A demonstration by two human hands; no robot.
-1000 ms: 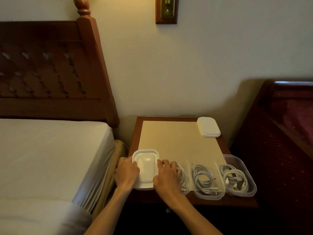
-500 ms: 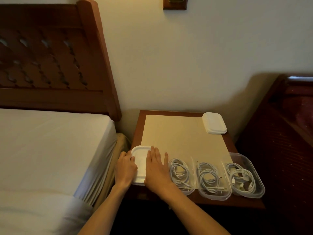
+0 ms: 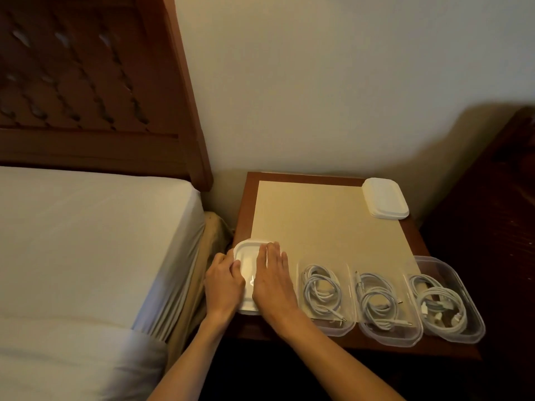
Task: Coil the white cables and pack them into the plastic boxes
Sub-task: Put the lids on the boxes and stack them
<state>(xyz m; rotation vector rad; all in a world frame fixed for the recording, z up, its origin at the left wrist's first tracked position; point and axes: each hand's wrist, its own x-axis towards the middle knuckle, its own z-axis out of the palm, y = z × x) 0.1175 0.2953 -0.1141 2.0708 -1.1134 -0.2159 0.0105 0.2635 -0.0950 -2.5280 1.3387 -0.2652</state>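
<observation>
On the white lid (image 3: 248,261), right hand (image 3: 273,285) presses flat with straight fingers, left hand (image 3: 224,285) fingers curled gripping its edge

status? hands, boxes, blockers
Right hand flat on the lidded box, left hand gripping its left edge. Three open boxes hold coiled cables. Spare lids at the table's back right. No blockers visible.
</observation>
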